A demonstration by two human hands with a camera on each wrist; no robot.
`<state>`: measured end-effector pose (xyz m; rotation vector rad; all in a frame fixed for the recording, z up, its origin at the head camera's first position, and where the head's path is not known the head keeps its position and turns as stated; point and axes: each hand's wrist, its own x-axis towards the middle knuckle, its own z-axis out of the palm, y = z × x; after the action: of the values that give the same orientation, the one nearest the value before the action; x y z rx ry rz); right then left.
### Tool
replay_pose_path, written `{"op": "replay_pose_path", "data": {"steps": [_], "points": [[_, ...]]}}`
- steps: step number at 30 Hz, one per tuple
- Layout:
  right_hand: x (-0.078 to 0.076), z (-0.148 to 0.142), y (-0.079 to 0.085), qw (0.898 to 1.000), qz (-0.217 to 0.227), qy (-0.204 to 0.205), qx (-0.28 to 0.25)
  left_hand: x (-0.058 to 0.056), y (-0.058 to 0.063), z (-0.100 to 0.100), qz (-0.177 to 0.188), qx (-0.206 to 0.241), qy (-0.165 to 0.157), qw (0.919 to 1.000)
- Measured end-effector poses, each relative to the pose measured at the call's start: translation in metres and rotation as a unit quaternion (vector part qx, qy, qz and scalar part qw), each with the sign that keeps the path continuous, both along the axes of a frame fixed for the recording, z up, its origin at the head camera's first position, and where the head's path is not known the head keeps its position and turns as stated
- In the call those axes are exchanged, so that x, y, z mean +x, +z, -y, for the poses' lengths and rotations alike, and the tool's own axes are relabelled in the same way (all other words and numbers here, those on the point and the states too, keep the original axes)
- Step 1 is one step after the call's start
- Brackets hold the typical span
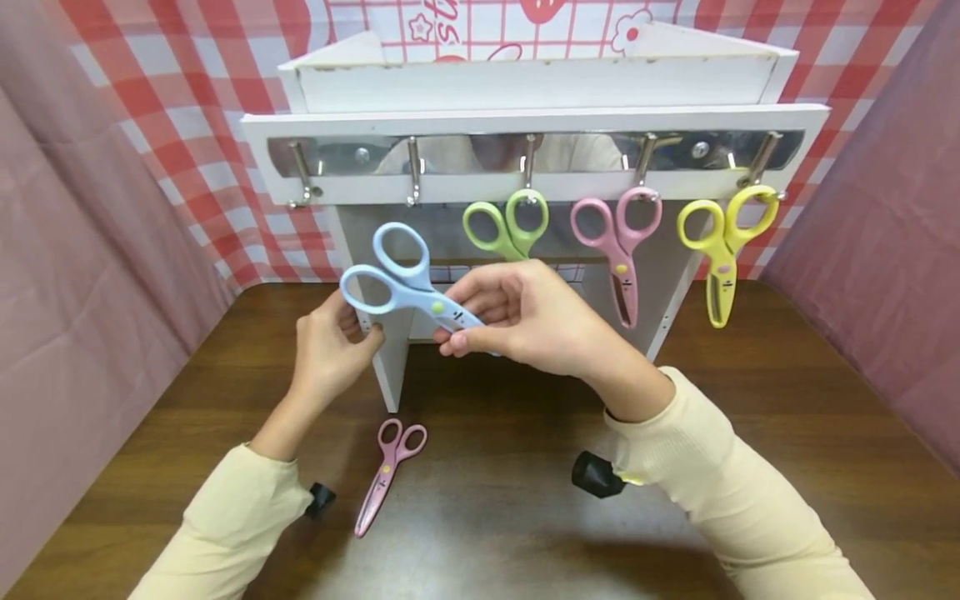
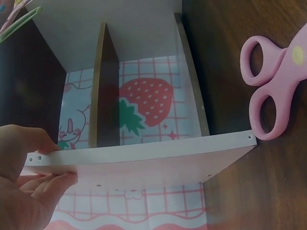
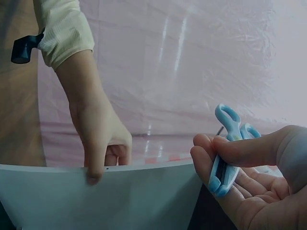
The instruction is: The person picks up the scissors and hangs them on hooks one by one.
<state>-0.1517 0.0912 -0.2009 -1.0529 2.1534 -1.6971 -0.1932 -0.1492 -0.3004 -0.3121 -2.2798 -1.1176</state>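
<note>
Light blue scissors (image 1: pixel 408 293) are held by the blade end between the thumb and fingers of my right hand (image 1: pixel 536 317), handle loops up and to the left. Those loops are below the two left hooks, apart from them. My left hand (image 1: pixel 330 346) grips the front edge of the white shelf's left side panel (image 1: pixel 392 367); the left wrist view shows thumb and fingers on opposite faces. Green scissors (image 1: pixel 517 235), pink scissors (image 1: pixel 622 258) and yellow scissors (image 1: pixel 722 258) hang by one loop each from the middle and right hooks. The right hand hides the green blades.
A second pair of pink scissors (image 1: pixel 386 471) lies on the brown wooden table (image 1: pixel 487 517) before the left panel. A metal hook rail (image 1: pixel 472 156) crosses the shelf front; its two left hooks bear nothing. Pink curtains (image 1: pixel 90 275) stand at both sides.
</note>
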Motion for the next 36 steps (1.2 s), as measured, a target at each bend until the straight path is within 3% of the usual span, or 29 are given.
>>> {"op": "replay_pose_path", "data": {"steps": [15,23,29,36], "points": [[0.004,0.004,0.006,0.998,0.034,-0.022,-0.050,0.000,0.004,-0.001,0.018,0.023,-0.042,0.9987],[0.002,0.006,0.004,0.996,0.051,-0.044,-0.052,0.000,0.004,0.001,0.018,0.027,-0.044,0.9985],[-0.002,0.007,-0.006,0.997,0.048,-0.039,-0.051,0.000,0.002,0.000,0.018,0.020,-0.041,0.9988],[-0.007,0.011,-0.029,0.998,0.033,-0.030,-0.040,0.000,0.002,0.000,0.014,0.013,-0.035,0.9992]]}}
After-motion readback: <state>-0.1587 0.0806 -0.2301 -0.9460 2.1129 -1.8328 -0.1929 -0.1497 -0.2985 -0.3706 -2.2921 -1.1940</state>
